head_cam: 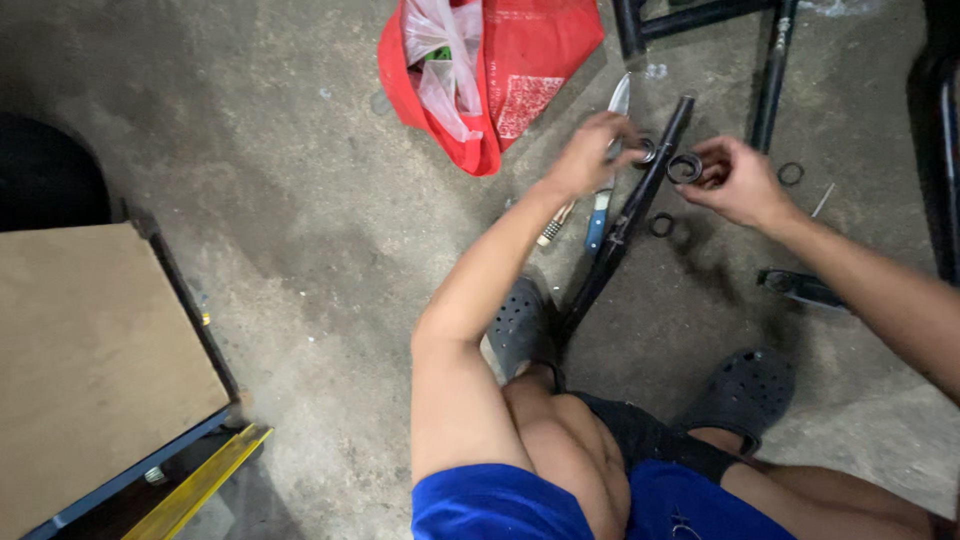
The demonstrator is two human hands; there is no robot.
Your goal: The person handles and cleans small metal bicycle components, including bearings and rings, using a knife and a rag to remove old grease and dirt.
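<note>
Black tube (628, 222): lies on the concrete floor (300, 200), long axis running from 7 o'clock to 1 o'clock, upper end between both hands.
Left hand (588, 152): fingers curled at tube's 10 o'clock side; whether they clasp anything cannot be told.
Right hand (738, 180): pinches black ring (685, 168), touching tube's 3 o'clock side.
Loose ring (661, 225): on floor, 6 o'clock of held ring.

Concrete floor (300, 200): red bag (530, 60), perhaps rings (661, 225).
</note>
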